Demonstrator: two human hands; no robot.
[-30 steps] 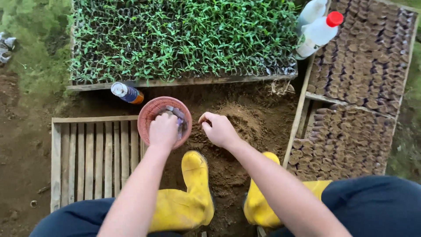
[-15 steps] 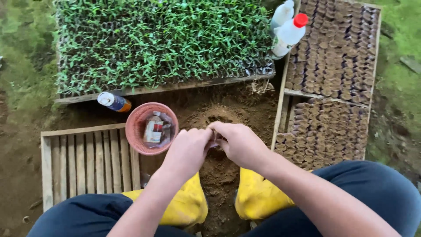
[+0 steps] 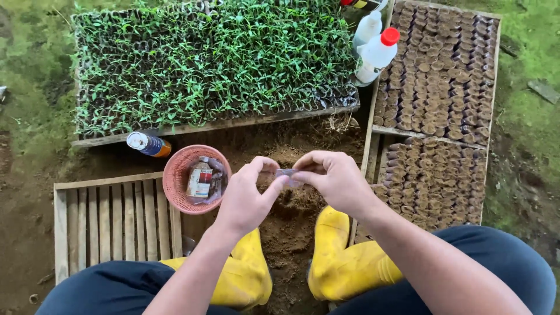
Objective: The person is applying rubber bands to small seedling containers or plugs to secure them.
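The clear sleeve (image 3: 286,174) lies level, long axis left-right. The left hand (image 3: 248,198) and right hand (image 3: 332,181), fingers curled, pinch its opposite ends above the soil (image 3: 291,233).

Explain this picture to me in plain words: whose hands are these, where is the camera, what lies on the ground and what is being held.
The camera sits on a person's head and looks down, so the arms, dark trousers and yellow boots belong to the wearer. The left hand and right hand meet over a mound of loose soil and pinch a small, clear, thin piece between the fingertips; what it is I cannot tell. Ahead lies a tray of green seedlings. To the right, wooden frames hold rows of small soil-filled pots, with two white bottles beside them. To the left are a pink basket with packets, an empty slatted crate, and a small bottle lying on its side.
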